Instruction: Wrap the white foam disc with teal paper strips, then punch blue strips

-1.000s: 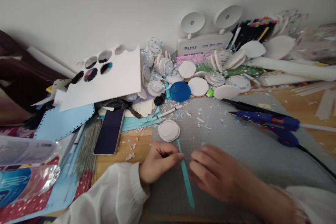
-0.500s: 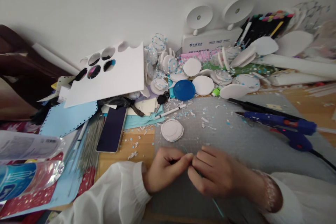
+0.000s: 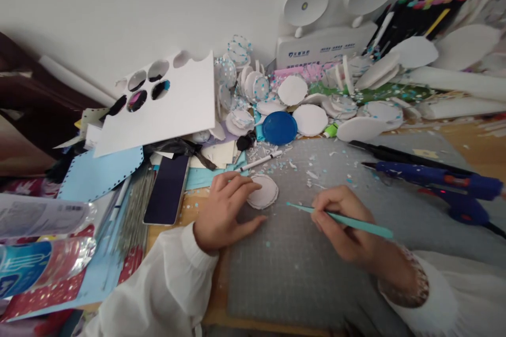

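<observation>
My right hand (image 3: 343,221) holds a thin teal tool (image 3: 363,225) like a pen, its narrow tip pointing left over the grey cutting mat (image 3: 292,284). To the left, my left hand (image 3: 231,210) is spread with its palm down, fingertips at the edge of a small stack of white discs (image 3: 263,192). Nothing is gripped between its thumb and fingers. The discs lie flat near the mat's left edge, and the fingers cover part of their left side.
A blue glue gun (image 3: 435,179) lies at the right. Behind the mat are a blue round lid (image 3: 279,128), piled white discs (image 3: 310,120) and a white pen (image 3: 261,160). A phone (image 3: 166,189) and bottles (image 3: 47,266) are at the left.
My hands, which were together at the front, have moved apart. The left one has opened and reached the white discs; the teal tool now shows clearly in the right one. The view has shifted slightly.
</observation>
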`<action>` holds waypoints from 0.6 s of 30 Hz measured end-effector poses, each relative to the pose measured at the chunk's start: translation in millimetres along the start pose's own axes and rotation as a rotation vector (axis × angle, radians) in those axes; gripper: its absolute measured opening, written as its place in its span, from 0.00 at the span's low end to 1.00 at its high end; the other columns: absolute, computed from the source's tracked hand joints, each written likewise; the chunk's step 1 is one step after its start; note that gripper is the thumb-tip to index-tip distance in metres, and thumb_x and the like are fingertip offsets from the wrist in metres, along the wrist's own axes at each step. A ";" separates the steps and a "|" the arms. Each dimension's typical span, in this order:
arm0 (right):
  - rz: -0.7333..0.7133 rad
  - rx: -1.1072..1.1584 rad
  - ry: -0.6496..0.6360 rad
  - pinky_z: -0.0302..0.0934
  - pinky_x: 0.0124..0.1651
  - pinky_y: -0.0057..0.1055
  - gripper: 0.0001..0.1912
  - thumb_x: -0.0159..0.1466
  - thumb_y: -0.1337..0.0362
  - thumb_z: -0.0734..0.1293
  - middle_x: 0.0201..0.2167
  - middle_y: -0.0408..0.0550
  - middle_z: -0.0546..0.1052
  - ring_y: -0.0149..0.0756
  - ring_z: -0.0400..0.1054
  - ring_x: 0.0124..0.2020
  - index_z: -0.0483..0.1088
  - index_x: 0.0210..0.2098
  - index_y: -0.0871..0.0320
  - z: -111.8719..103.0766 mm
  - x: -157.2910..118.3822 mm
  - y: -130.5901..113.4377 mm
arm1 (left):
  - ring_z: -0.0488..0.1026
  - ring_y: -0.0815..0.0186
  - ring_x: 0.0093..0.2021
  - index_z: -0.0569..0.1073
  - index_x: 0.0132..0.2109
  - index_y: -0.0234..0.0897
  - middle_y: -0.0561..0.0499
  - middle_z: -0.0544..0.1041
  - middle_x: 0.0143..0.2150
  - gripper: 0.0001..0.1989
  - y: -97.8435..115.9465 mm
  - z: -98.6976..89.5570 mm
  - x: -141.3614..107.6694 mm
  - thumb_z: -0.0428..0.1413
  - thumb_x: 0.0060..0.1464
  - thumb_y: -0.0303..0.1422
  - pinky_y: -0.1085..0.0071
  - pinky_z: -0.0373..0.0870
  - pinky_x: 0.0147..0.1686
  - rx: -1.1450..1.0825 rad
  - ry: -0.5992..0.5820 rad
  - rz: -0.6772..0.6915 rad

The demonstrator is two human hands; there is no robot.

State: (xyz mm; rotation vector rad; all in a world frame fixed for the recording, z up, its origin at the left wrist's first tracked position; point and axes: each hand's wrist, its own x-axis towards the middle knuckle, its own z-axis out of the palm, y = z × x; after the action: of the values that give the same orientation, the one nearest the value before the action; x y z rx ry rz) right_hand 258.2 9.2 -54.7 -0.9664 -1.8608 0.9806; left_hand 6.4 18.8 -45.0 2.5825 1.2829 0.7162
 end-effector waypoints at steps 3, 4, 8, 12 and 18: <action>0.047 0.113 -0.024 0.49 0.17 0.26 0.05 0.67 0.68 0.58 0.20 0.36 0.62 0.28 0.55 0.16 0.58 0.39 0.51 -0.1 0.2 4.6 | 0.66 0.54 0.53 0.74 0.44 0.37 0.45 0.79 0.46 0.10 -3.8 6.1 -0.8 0.59 0.57 0.36 0.55 0.59 0.53 -0.006 -0.030 0.003; 0.054 0.144 -0.031 0.49 0.18 0.26 0.04 0.68 0.68 0.58 0.20 0.36 0.62 0.28 0.55 0.17 0.58 0.38 0.51 0.0 0.3 6.1 | 0.66 0.54 0.54 0.74 0.42 0.37 0.47 0.79 0.45 0.07 -3.5 6.7 -0.7 0.58 0.58 0.35 0.56 0.59 0.54 -0.019 -0.013 0.009; 0.103 0.231 -0.049 0.50 0.19 0.26 0.04 0.69 0.66 0.57 0.20 0.36 0.61 0.28 0.55 0.18 0.57 0.36 0.52 0.1 0.9 9.1 | 0.66 0.56 0.56 0.75 0.38 0.38 0.50 0.81 0.41 0.04 2.4 3.3 0.9 0.55 0.60 0.30 0.57 0.57 0.55 -0.111 0.028 0.039; 0.128 0.257 -0.074 0.49 0.18 0.25 0.04 0.69 0.66 0.57 0.20 0.36 0.60 0.28 0.55 0.18 0.58 0.36 0.52 0.9 1.7 8.1 | 0.69 0.57 0.53 0.76 0.39 0.38 0.50 0.82 0.38 0.05 6.7 1.2 1.7 0.55 0.61 0.31 0.58 0.59 0.54 -0.183 0.002 0.067; 0.112 0.157 -0.153 0.48 0.17 0.24 0.05 0.67 0.69 0.57 0.18 0.35 0.60 0.26 0.53 0.16 0.57 0.35 0.53 1.5 6.5 5.0 | 0.70 0.56 0.52 0.77 0.39 0.37 0.48 0.81 0.37 0.06 6.1 5.2 0.7 0.55 0.61 0.33 0.58 0.62 0.53 -0.220 -0.028 0.060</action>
State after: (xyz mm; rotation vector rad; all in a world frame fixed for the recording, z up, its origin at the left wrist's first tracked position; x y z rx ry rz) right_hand 255.7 16.5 -57.8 -0.9315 -1.8374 1.2799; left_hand 13.5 15.9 -47.1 2.4530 1.0572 0.7818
